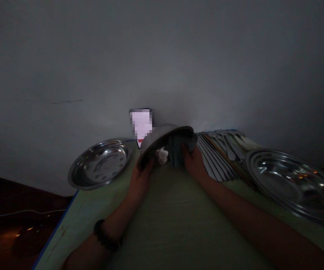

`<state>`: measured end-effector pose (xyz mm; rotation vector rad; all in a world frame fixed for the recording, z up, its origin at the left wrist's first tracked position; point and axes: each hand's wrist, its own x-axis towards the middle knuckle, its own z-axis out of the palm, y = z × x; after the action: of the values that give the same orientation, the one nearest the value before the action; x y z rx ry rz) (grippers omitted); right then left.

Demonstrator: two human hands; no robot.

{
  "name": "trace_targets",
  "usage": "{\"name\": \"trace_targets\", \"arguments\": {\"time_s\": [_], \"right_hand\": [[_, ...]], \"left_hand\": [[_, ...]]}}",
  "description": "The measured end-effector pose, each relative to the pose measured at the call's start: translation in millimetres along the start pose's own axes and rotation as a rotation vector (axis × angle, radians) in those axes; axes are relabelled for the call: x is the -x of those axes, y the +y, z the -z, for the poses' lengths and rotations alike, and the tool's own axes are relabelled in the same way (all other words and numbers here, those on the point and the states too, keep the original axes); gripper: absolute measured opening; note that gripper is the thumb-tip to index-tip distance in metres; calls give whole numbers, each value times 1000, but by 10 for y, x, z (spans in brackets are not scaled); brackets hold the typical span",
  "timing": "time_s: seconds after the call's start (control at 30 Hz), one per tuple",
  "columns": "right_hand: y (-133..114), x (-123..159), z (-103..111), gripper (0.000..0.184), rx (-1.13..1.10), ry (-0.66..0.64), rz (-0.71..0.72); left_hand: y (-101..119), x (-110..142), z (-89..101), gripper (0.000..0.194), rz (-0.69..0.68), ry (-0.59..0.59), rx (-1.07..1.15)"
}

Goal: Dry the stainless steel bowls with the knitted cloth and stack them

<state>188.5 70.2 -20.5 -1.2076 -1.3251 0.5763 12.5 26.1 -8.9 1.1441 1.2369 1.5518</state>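
Note:
A metal bowl (159,135) is tilted on its side near the wall, its open side facing me. My left hand (141,182) grips the bowl's left rim, with the thumb on the inside. A dark grey-green cloth (175,150) is bunched in my right hand (194,163), whose fingers press it against the bowl's right inner side. Small white objects that look like stacked spoons (162,155) show between the two hands, in front of the bowl's dark interior. Whether they touch the bowl is unclear in the dim light.
A shiny metal basin (101,165) stands at the left on the green table (162,225). Beside my right hand lie rows of table knives (214,159) and other cutlery (229,150). More metal dishes (293,183) sit far right. A lit phone (141,123) leans on the wall.

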Motion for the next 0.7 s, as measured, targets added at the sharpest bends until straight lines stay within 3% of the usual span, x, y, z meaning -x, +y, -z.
{"name": "trace_targets", "arguments": {"time_s": [0.17,0.33,0.43,0.57,0.7], "right_hand": [[-15,-4,20,36,-39,17,7],[-27,35,-19,34,-14,-160,-28],[-14,40,-36,34,-9,-182,-28],[9,13,-22,37,-32,-73,-17],[22,-15,-13,38,-81,29,11]], "left_hand": [[87,49,-9,36,-96,47,-78],[97,-15,-32,45,178,75,235],[66,-34,-70,50,225,26,358],[3,3,-89,55,135,-25,343],[-19,30,-56,53,-23,23,157]]}}
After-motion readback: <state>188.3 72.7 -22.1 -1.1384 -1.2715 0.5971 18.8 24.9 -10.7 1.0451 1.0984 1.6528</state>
